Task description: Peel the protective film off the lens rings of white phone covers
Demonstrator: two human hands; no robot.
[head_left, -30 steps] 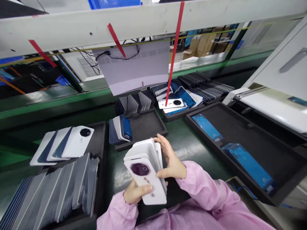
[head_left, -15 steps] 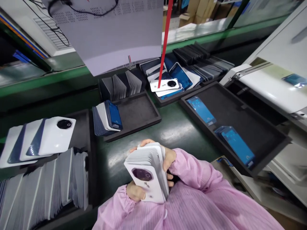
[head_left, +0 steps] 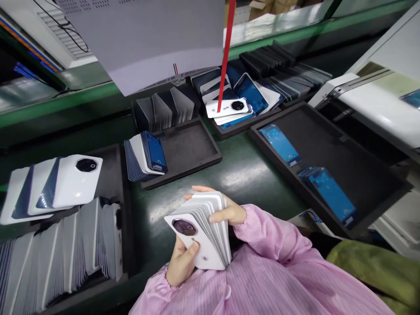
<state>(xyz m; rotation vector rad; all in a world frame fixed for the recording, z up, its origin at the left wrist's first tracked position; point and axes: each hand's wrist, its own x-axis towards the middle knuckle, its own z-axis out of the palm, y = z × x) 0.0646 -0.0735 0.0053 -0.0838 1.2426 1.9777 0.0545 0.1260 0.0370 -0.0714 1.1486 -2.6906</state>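
A thick stack of white phone back covers (head_left: 205,256) is held upright and slightly fanned close to my body, the front one showing a dark oval camera opening. My left hand (head_left: 182,261) grips the lower left of the stack, thumb flat on the front cover. At the upper right, my right hand (head_left: 229,213) closes round the stack with the thumb along its edges; the other fingers reach behind it and partly show above. In the left tray (head_left: 113,173) lie overlapping white and dark covers (head_left: 77,183) beside rows of upright covers (head_left: 68,253).
A black tray (head_left: 193,142) with a fanned blue and white stack (head_left: 144,157) stands ahead. Behind it is a tray of mixed covers (head_left: 229,107). To the right, a long tray (head_left: 361,162) holds blue-filmed pieces (head_left: 331,197). A red strip (head_left: 226,57) hangs down. A white machine (head_left: 383,109) stands at right.
My left thumb has moved up the front cover, and my right thumb now lies across the stack's edges. The stack is more fanned. An olive-green cloth-like shape has appeared at lower right.
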